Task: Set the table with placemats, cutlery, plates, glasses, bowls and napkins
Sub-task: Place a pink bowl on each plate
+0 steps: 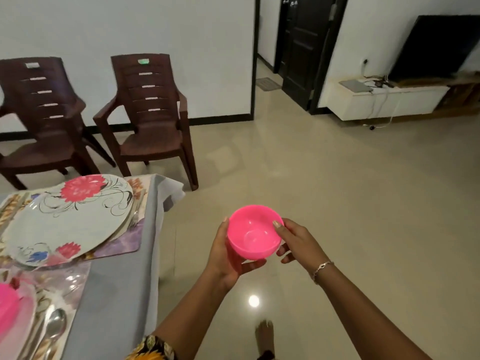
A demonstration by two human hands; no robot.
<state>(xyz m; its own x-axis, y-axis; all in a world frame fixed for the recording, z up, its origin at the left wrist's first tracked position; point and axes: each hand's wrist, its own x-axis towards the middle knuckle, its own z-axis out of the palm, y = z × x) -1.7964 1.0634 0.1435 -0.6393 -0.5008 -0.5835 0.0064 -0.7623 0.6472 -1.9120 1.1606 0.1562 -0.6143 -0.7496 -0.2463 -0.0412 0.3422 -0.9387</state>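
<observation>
Both my hands clamped on the small round pink plastic bowl, held over the floor right of the surface: left hand cupping underneath, right hand pinching the rim. Probably light, stiff, somewhat slick; rim-plus-base grip looks best.

Far left: one brown plastic armchair and a second armchair just beside it, backs toward a white wall. Far centre stands a dark panelled door, a grey mat to its left — further right, a black television sits on a low white cabinet trailing cables. The glossy beige floor shows one bright glare spot near.
</observation>
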